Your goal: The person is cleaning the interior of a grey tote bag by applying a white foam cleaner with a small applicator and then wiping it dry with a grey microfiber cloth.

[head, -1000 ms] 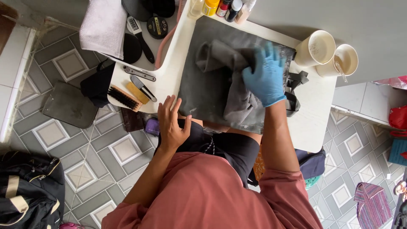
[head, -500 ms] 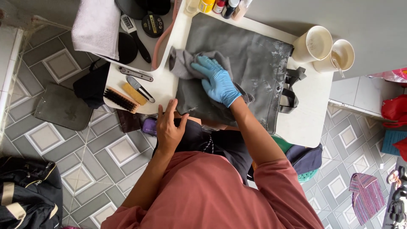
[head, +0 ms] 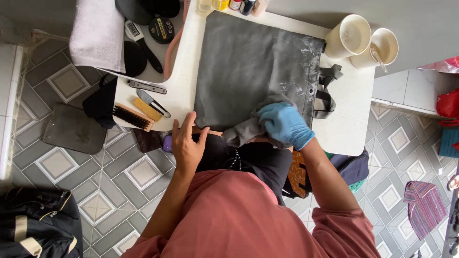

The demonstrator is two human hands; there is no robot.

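**While wiping the near edge of the grey bag**

While wiping along the near edge, keep the blue-gloved right hand (head: 285, 125) clenched on the bunched grey cloth (head: 246, 130), pressing at the 6 o'clock edge of the flat grey tote bag (head: 253, 71). Work in short overlapping strokes toward 12 o'clock, where the fabric lies smooth and dark. Turn to a clean fold of cloth before reaching the pale, chalky smears (head: 299, 71) near the 3 o'clock side, beside the black strap handles (head: 327, 91); likely to spread otherwise.

Keep the bare left hand (head: 187, 143) flat, fingers spread and grasping nothing, pinning the bag's 7 o'clock corner against the white table (head: 349, 119). Press harder there if the fabric starts to drag or wrinkle.

Mind the elbow near the two cream cups (head: 366, 40) at 2 o'clock, one with a stick standing in it. Leave undisturbed the brushes (head: 136, 114) at 9 o'clock and the folded white towel (head: 98, 33) at 10 o'clock. Small bottles (head: 234, 5) at 12 o'clock stand just beyond the bag's far edge; stop strokes short of them.
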